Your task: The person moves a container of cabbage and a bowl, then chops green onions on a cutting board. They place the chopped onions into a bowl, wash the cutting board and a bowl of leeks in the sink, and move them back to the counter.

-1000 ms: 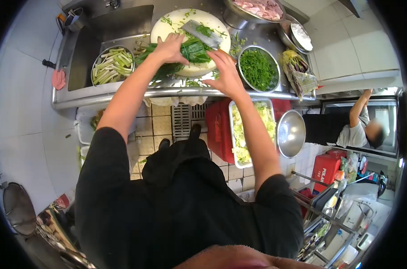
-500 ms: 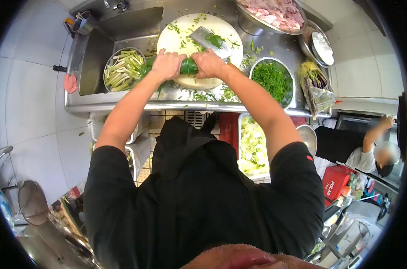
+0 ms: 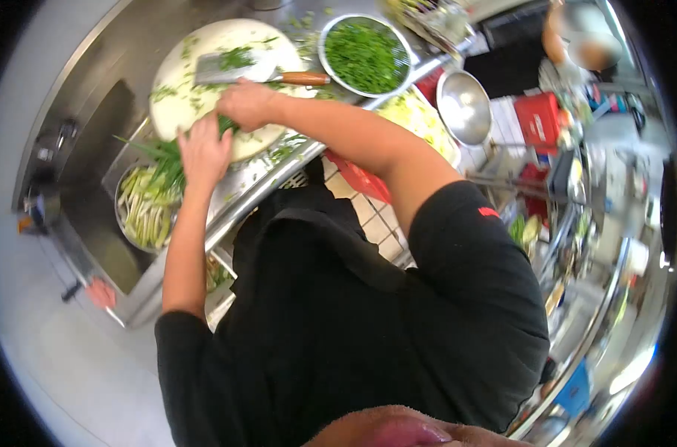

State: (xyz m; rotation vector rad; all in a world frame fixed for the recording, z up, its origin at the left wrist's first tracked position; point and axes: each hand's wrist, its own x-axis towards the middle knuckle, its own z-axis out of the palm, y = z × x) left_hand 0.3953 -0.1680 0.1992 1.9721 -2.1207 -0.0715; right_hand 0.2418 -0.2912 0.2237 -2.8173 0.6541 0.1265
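A bunch of green onions (image 3: 167, 160) lies across the near left edge of the round white cutting board (image 3: 171, 63), its leaves trailing left over a bowl of scallion stalks (image 3: 146, 216). My left hand (image 3: 206, 149) presses around the bunch, its fingers partly spread on top. Just to the right, my right hand (image 3: 247, 104) is closed around the bunch's end, most of which its fingers hide. Beyond my right hand a cleaver (image 3: 212, 71) lies flat on the board, chopped greens on its blade and its wooden handle pointing right.
A perforated basket (image 3: 324, 48) of chopped greens stands right of the board. Below the counter are a tub of pale cut vegetables (image 3: 420, 123) and a steel bowl (image 3: 465, 108). The sink (image 3: 92, 201) is at left. Another person (image 3: 569, 56) is at upper right.
The whole view has turned, so the counter now slants. My left hand has loosened from its fist-like grip, fingers more extended over the bunch; my right hand stays at the bunch's end.
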